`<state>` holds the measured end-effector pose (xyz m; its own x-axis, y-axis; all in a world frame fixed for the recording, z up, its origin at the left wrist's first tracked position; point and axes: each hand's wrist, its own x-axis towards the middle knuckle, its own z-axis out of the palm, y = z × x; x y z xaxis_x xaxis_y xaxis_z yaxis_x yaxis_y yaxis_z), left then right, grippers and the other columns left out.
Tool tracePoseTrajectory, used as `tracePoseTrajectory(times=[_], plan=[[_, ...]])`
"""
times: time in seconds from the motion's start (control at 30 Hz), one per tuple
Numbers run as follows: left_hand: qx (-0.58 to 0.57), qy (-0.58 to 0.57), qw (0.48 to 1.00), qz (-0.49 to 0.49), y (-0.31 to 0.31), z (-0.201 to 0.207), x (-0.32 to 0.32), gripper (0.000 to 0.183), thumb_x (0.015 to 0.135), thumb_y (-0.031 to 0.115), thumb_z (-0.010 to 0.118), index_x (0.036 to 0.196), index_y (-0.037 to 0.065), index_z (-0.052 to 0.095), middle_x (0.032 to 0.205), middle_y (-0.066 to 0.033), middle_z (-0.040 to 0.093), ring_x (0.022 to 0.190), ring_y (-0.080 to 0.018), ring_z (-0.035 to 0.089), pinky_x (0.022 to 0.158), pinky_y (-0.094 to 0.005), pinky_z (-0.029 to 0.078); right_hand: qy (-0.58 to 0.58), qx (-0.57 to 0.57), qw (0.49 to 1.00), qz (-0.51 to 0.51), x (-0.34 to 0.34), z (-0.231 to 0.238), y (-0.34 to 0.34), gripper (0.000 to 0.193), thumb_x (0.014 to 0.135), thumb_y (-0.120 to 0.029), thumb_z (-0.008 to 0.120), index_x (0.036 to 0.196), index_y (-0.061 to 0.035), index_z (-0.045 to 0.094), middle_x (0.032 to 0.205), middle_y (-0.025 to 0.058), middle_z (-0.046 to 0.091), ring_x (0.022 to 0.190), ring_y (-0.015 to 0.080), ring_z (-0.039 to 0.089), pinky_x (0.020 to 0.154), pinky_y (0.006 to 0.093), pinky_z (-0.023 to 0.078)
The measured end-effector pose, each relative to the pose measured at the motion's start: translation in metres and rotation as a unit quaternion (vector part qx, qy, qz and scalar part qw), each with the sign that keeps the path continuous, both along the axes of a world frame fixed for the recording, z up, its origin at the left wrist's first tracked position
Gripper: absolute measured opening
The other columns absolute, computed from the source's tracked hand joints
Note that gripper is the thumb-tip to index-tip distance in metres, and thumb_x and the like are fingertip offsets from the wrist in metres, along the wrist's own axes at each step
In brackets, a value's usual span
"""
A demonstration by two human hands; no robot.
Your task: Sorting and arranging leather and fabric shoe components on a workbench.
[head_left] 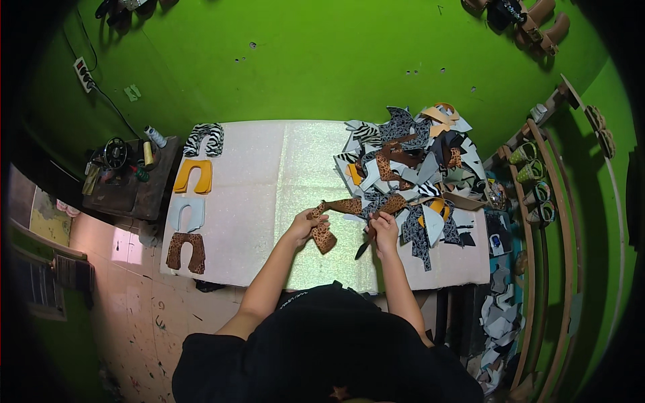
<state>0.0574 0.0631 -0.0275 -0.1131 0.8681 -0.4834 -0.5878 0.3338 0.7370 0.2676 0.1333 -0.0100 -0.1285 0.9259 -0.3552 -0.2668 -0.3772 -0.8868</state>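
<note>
My left hand is closed on a leopard-print scrap, which hangs below the fingers over the table. Another leopard-print strip stretches from beside that hand toward the pile; whether it belongs to the same piece I cannot tell. My right hand is pinched at the pile's near edge, on a dark scrap partly hidden by the fingers. Just below it shows a black pointed piece. The scrap pile mixes grey, zebra, leopard, orange and black offcuts.
Along the table's left edge lie U-shaped stacks: zebra, orange, pale grey and leopard. A sewing machine with thread cones stands left of the pale table. Wooden racks holding sandals rise at the right.
</note>
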Motion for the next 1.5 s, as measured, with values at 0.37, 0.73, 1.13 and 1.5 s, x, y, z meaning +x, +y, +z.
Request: tracePoseTrajectory(times=[0.37, 0.73, 1.13, 1.5], plan=[[-0.105, -0.002, 0.982, -0.156, -0.018, -0.01, -0.023, 0.028, 0.088, 0.023, 0.048, 0.11, 0.005, 0.048, 0.096, -0.007, 0.062, 0.088, -0.0146, 0.059, 0.073, -0.0305, 0.05, -0.064, 0.055, 0.988, 0.127, -0.061, 0.04, -0.028, 0.041, 0.077, 0.005, 0.052, 0.115, 0.0012, 0.041, 0.102, 0.0111, 0.051, 0.074, 0.0156, 0.055, 0.058, 0.0263, 0.051], [0.007, -0.207, 0.965, -0.158, -0.031, 0.0, -0.039, 0.036, 0.082, 0.0, 0.044, 0.118, 0.0, 0.04, 0.104, -0.0118, 0.055, 0.094, -0.0216, 0.058, 0.081, -0.0344, 0.05, -0.181, 0.182, 0.936, 0.241, -0.102, -0.004, -0.049, 0.043, 0.079, 0.009, 0.037, 0.121, -0.0004, 0.041, 0.115, 0.0148, 0.049, 0.108, 0.0216, 0.048, 0.092, 0.0287, 0.036], [0.057, -0.006, 0.99, -0.126, -0.039, 0.025, -0.045, 0.034, 0.081, 0.003, 0.056, 0.109, -0.001, 0.039, 0.1, -0.0162, 0.058, 0.086, -0.0176, 0.059, 0.076, -0.0294, 0.048, -0.227, 0.142, 0.915, 0.302, -0.123, 0.024, -0.067, 0.052, 0.08, 0.002, 0.041, 0.13, 0.0001, 0.027, 0.118, 0.0239, 0.046, 0.108, 0.0317, 0.048, 0.092, 0.0329, 0.036], [0.085, 0.054, 0.983, -0.154, -0.041, 0.053, -0.068, 0.017, 0.086, 0.009, 0.05, 0.101, 0.0, 0.048, 0.08, -0.0089, 0.061, 0.073, -0.0166, 0.061, 0.07, -0.0266, 0.049, -0.372, 0.267, 0.846, 0.274, -0.092, 0.069, -0.033, 0.042, 0.077, -0.024, 0.058, 0.112, -0.0019, 0.05, 0.11, 0.0186, 0.052, 0.099, 0.03, 0.052, 0.083, 0.0345, 0.042]])
